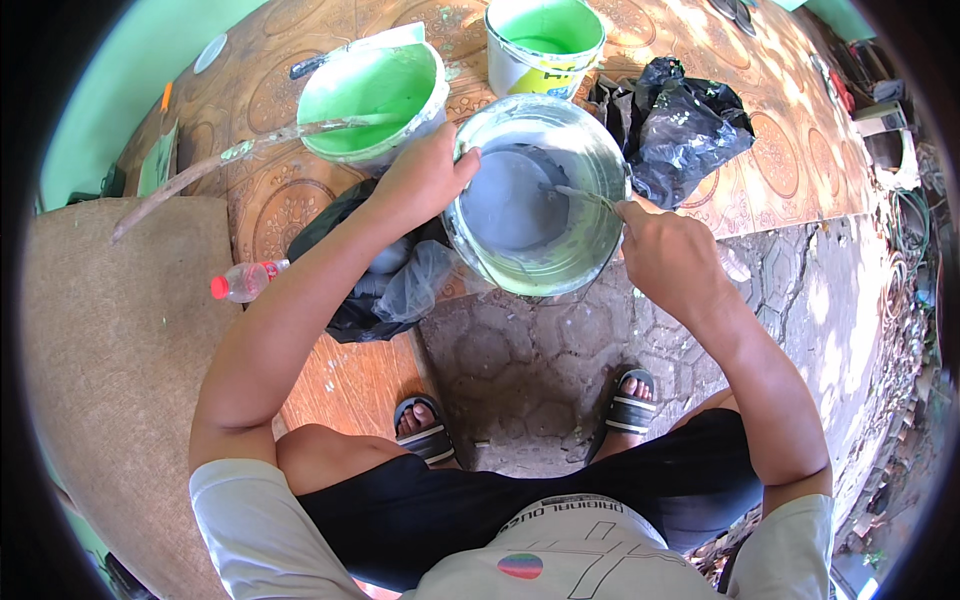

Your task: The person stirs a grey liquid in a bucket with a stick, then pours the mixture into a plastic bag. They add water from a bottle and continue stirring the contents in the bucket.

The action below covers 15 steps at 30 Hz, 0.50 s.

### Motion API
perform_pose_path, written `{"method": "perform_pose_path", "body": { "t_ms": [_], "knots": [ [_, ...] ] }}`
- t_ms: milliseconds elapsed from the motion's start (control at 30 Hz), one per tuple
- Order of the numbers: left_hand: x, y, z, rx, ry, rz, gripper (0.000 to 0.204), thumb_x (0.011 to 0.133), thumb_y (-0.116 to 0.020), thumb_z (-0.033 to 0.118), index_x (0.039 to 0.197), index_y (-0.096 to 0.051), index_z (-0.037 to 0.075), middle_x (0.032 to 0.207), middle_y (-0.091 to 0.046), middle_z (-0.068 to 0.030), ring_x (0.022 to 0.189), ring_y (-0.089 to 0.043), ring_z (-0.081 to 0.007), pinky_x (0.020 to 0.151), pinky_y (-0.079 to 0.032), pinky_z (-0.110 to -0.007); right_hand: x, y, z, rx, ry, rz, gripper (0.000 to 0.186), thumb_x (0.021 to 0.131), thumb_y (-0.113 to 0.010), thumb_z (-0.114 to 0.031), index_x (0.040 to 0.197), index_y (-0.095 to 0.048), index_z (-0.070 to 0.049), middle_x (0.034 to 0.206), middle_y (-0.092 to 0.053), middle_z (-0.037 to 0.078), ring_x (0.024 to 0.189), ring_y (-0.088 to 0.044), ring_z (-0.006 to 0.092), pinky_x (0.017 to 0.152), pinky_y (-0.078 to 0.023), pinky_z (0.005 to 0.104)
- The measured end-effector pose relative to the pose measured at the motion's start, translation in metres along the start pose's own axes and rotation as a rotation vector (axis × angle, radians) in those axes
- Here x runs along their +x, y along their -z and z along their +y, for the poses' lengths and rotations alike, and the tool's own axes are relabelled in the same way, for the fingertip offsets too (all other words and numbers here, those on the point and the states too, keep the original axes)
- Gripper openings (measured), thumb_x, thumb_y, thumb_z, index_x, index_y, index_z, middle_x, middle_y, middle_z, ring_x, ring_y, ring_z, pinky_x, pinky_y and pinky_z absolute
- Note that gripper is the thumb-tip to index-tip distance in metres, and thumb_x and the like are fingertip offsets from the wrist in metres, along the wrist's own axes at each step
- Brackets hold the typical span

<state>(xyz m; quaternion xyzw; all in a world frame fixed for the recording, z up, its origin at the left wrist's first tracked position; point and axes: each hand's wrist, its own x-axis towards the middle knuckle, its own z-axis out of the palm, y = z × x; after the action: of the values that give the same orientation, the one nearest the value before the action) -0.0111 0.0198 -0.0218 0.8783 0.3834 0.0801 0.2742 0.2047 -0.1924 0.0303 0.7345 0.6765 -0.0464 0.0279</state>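
My left hand grips the left rim of a pale, stained bucket holding grey liquid. My right hand is closed on the handle of a thin stirring tool that reaches into the grey liquid from the right. Behind my left hand stands a bucket of green liquid with a long stick across it and a pale scraper on its rim. A second green-filled bucket stands beyond. A black plastic bag lies below my left wrist.
A crumpled black bag lies at the right on the patterned tiled ledge. A red-capped plastic bottle lies left, beside a brown mat. My sandaled feet rest near hexagonal pavers. Clutter lines the far right.
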Motion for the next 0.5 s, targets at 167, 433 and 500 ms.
{"method": "perform_pose_path", "body": {
  "t_ms": [167,433,500],
  "knots": [
    [-0.004,-0.016,-0.015,-0.071,0.118,0.045,0.046,0.099,-0.056,0.039,0.099,-0.052,-0.006,0.092,-0.063,-0.0315,0.089,-0.063,-0.0471,0.08,-0.048,-0.05,0.004,-0.007,0.002,0.044,-0.059,0.003,0.018,0.086,-0.054,-0.007,0.101,-0.06,-0.001,0.072,-0.069,0.019,0.068,-0.071,0.0346,0.061,-0.057,0.0457],
    [-0.015,-0.032,-0.019,-0.162,0.267,-0.003,0.05,0.099,-0.055,0.042,0.102,-0.052,-0.007,0.097,-0.064,-0.0337,0.097,-0.063,-0.0483,0.086,-0.047,-0.051,0.013,-0.008,0.003,0.066,-0.083,-0.026,0.016,0.089,-0.055,-0.013,0.099,-0.065,-0.005,0.07,-0.069,0.019,0.071,-0.072,0.0343,0.067,-0.058,0.0456],
    [-0.014,-0.031,-0.013,-0.211,0.293,-0.041,0.048,0.099,-0.055,0.038,0.107,-0.052,-0.009,0.095,-0.066,-0.0308,0.082,-0.069,-0.0412,0.07,-0.054,-0.046,0.015,-0.009,0.012,0.081,-0.093,0.019,0.018,0.09,-0.057,-0.016,0.101,-0.068,-0.006,0.072,-0.07,0.018,0.074,-0.072,0.0339,0.07,-0.058,0.0452]
  ]
}}
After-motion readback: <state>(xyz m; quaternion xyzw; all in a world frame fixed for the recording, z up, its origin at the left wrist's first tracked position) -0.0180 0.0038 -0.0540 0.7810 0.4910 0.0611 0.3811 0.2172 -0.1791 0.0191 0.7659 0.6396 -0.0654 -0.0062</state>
